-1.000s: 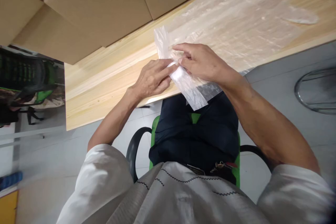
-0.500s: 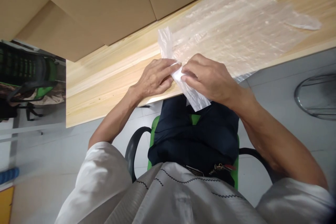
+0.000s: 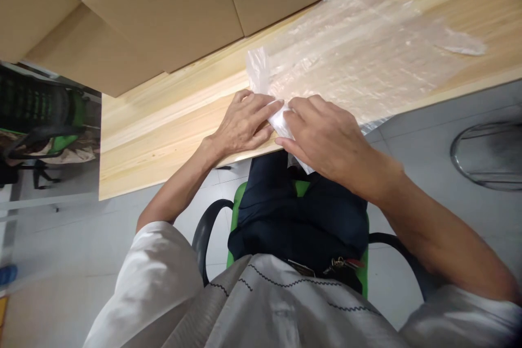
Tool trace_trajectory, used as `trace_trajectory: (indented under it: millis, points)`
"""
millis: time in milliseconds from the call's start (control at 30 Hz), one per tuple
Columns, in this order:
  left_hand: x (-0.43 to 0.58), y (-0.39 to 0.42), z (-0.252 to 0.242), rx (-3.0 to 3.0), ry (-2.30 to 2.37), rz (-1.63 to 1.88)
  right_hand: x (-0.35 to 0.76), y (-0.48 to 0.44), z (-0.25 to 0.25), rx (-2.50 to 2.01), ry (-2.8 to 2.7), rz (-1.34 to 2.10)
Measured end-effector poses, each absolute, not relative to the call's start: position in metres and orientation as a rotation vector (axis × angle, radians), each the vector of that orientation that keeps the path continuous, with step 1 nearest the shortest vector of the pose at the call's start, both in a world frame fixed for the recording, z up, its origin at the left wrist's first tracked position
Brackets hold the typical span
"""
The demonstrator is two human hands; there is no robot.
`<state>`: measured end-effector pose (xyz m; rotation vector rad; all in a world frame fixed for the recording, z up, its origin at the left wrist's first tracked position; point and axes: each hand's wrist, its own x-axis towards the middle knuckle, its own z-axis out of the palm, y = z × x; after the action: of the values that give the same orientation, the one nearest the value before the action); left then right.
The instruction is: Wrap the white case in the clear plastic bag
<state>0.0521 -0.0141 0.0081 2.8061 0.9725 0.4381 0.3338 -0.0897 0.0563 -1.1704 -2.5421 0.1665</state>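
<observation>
A small clear plastic bag [image 3: 281, 119] lies across the near edge of the pale wooden table [image 3: 163, 130], its lower end hanging off towards my lap. My left hand [image 3: 244, 125] rests on the table edge with thumb and fingers pinched on the bag's left side. My right hand [image 3: 326, 136] covers the bag's lower part, fingers closed on it. The two hands meet over the bag. A larger sheet of clear plastic [image 3: 359, 60] lies spread on the table behind them.
Brown cardboard boxes [image 3: 163, 11] stand along the table's far side. I sit on a green chair [image 3: 302, 190] with black armrests. A round metal chair base [image 3: 489, 155] is on the grey floor at right. Another green chair [image 3: 44, 119] stands at left.
My right hand has drawn back and down from the plastic sheet onto the small bag, covering more of it. My left hand has stayed pinched at the table edge.
</observation>
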Motion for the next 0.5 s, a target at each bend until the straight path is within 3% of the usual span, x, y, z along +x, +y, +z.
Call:
trace_trajectory:
  millis: [500]
  points:
    - [0.048,-0.006,0.005,2.825,0.809,0.597,0.291,-0.082,0.043,-1.437,-2.508,0.045]
